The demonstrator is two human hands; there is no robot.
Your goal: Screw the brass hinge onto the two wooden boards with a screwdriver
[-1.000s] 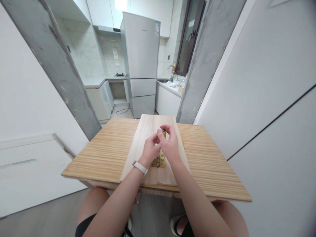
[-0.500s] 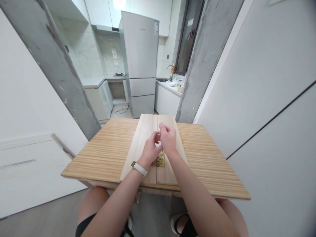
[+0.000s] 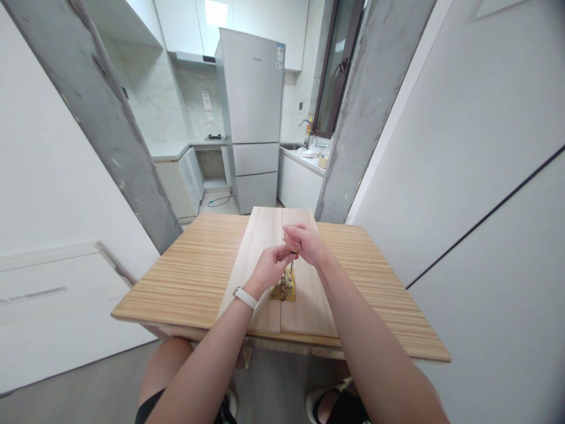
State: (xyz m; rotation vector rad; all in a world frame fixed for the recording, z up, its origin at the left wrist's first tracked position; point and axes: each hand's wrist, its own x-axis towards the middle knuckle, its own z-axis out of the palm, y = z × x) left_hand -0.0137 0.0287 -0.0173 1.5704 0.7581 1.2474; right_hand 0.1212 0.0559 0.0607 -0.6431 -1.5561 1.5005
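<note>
Two pale wooden boards lie side by side, a left board (image 3: 245, 277) and a right board (image 3: 309, 312), with a thin seam between them. Across that seam, near the front, lies a brass hinge (image 3: 289, 292) with screw holes. My right hand (image 3: 308, 242) is closed around the top of a screwdriver (image 3: 292, 265), most of whose handle is hidden. Its thin shaft points down at the hinge's right leaf. The fingers of my left hand (image 3: 270, 266) pinch the screwdriver just below my right hand; a white-banded watch (image 3: 246, 297) circles that wrist.
The boards rest on a wood-grain table (image 3: 176, 277) with a drawer handle at its front edge. My knees and feet are below it. Behind stand a grey fridge (image 3: 251, 94), a counter with a sink, and white cabinets. White panels flank both sides.
My right hand has turned over and tilted left, with its forearm swung outward. The screwdriver's shaft and more of the hinge now show. My left hand has shifted slightly. The view has tipped a little.
</note>
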